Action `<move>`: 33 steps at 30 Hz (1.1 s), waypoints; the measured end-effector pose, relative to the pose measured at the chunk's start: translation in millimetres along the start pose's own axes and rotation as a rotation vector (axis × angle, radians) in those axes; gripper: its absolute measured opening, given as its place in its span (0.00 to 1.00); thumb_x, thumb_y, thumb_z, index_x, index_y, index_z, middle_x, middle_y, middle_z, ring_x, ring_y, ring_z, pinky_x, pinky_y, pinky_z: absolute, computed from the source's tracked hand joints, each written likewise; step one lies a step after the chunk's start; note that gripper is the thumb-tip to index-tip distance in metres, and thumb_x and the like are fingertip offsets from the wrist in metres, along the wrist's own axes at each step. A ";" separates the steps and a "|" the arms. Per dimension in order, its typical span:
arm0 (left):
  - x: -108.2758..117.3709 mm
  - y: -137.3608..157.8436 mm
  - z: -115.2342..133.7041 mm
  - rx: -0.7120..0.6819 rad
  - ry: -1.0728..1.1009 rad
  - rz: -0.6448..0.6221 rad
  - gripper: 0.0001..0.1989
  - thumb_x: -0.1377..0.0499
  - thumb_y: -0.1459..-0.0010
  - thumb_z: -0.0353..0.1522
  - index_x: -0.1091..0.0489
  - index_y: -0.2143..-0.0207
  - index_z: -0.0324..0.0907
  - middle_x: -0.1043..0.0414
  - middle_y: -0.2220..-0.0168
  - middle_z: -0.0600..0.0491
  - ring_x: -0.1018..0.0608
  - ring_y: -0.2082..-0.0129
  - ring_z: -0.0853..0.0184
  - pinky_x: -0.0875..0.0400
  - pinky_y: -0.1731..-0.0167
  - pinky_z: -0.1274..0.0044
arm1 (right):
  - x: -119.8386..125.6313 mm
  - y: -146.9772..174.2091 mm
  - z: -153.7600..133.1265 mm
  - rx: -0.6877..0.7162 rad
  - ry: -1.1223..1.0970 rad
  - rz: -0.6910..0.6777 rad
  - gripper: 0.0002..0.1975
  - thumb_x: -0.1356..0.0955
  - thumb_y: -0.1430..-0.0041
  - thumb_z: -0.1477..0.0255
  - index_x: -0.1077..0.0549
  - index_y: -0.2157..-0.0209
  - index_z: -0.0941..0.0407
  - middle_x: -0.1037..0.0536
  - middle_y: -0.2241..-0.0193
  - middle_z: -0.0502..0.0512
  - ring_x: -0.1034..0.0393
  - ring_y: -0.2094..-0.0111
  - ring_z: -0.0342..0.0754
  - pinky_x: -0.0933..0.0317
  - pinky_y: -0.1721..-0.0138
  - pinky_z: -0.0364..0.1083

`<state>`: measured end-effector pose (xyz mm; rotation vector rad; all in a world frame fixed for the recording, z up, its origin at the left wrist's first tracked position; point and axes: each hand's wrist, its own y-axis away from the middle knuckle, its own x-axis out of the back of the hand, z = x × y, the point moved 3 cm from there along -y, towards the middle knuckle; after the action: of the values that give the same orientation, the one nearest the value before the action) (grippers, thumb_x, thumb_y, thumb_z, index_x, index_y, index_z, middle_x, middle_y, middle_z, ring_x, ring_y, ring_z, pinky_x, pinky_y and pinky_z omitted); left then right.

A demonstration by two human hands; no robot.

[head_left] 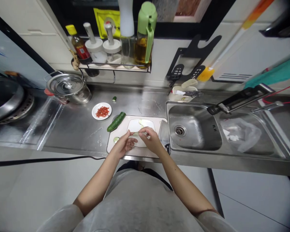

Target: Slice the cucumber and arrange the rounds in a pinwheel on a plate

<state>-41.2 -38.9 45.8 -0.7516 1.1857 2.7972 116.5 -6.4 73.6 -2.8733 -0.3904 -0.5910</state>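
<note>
My left hand (pixel 124 143) and my right hand (pixel 151 139) pinch a thin pale-green cucumber slice (pixel 135 133) between them, one at each end. It is over a white plate (pixel 130 125) on the light cutting board (pixel 111 149). More pale slices (pixel 141 123) lie toward the plate's far side. A dark-green cucumber (pixel 116 121) rests across the board's far left edge, with a cut piece (pixel 116 139) below it, beside my left hand. To the right of my right hand a wide-bladed knife (pixel 163 132) lies on the board, its dark handle toward me.
Behind the board are a small plate (pixel 94 111) of chopped red bits and a cucumber stub (pixel 114 99). A lidded steel pot (pixel 69 87) and a wok (pixel 7 100) stand left. The sink (pixel 195 127) adjoins the board's right side. Bottles fill a wall rack (pixel 116 66).
</note>
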 end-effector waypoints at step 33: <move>-15.9 -9.7 5.7 -0.521 -0.402 0.026 0.26 0.33 0.56 0.34 0.32 0.53 0.41 0.31 0.73 0.59 0.33 0.76 0.77 0.41 0.71 0.81 | 2.8 6.7 28.5 -0.365 -0.274 -0.241 0.11 0.33 0.47 0.63 0.30 0.73 0.56 0.29 0.79 0.47 0.38 0.77 0.41 0.44 0.74 0.41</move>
<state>-27.6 -25.3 49.6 -0.1483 0.4112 3.0955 131.3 -5.6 48.2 -3.2982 -0.7496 -0.3292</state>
